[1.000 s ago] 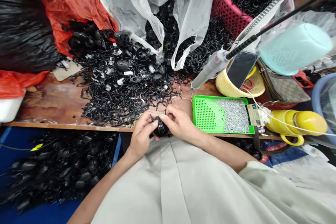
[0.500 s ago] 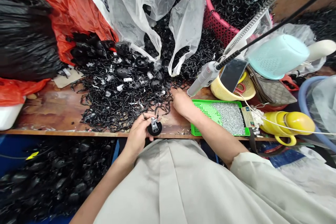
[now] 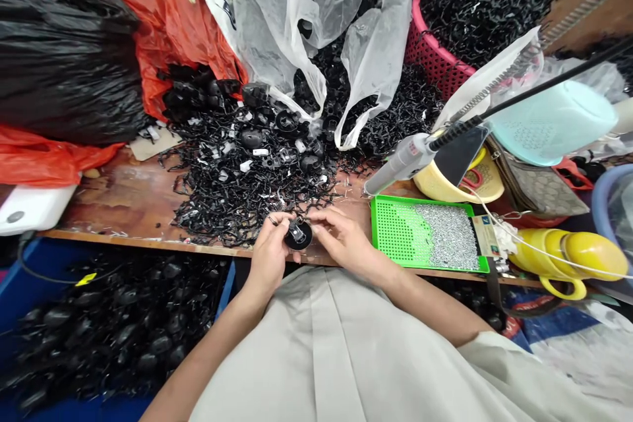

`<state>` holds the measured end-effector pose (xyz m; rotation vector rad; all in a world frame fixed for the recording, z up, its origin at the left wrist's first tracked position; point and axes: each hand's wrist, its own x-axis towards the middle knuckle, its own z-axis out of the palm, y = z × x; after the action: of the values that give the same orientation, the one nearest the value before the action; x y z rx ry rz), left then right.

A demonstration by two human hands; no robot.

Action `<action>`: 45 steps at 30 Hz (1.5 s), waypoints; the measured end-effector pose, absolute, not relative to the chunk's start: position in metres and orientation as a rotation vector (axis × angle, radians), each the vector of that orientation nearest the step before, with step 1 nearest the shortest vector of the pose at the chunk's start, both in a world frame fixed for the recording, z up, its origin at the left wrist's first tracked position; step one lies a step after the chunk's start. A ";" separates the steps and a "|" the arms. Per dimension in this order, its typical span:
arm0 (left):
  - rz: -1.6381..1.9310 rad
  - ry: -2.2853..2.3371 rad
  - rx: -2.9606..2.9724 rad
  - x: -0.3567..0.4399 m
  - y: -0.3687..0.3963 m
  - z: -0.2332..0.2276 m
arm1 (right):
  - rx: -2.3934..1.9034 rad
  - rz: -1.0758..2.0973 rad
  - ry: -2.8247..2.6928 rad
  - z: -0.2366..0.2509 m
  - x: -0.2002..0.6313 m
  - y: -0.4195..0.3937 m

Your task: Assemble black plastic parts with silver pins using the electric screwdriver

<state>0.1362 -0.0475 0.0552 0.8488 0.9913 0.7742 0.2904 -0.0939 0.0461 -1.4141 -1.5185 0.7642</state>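
Observation:
My left hand [image 3: 270, 252] grips a small round black plastic part [image 3: 299, 235] with a pale metal piece on top, at the near edge of the wooden table [image 3: 119, 192]. My right hand [image 3: 341, 239] has its fingertips pinched right beside that part, touching it; whether they hold some small piece is too small to tell. Just beyond both hands lies a big heap of loose black plastic clips and parts [image 3: 237, 178]. A green perforated tray [image 3: 425, 235] with tiny silvery pieces sits to the right of my right hand.
A hanging electric screwdriver [image 3: 403, 161] points down above the tray. Behind are a clear plastic bag [image 3: 316, 20], orange and black bags [image 3: 74, 59], a pink basket of black clips [image 3: 435, 56], a yellow bowl, a yellow cup [image 3: 568, 250]. Below the table lies a bin of black parts [image 3: 99, 330].
My right hand reached out to the heap of clips, then came back to the round part in my left hand. The view shifted slightly.

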 end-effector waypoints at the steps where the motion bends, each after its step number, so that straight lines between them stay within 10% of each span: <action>1: 0.772 1.013 0.878 0.135 -0.047 0.053 | -1.416 0.713 -1.579 0.047 0.290 -0.094; 45: 0.752 1.084 0.921 0.136 -0.060 0.057 | -1.474 0.128 -1.868 0.036 0.282 -0.110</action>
<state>0.1363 -0.0602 0.0575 0.9212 1.0838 0.7516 0.2822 -0.1099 0.0362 -1.4737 -1.8685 0.1276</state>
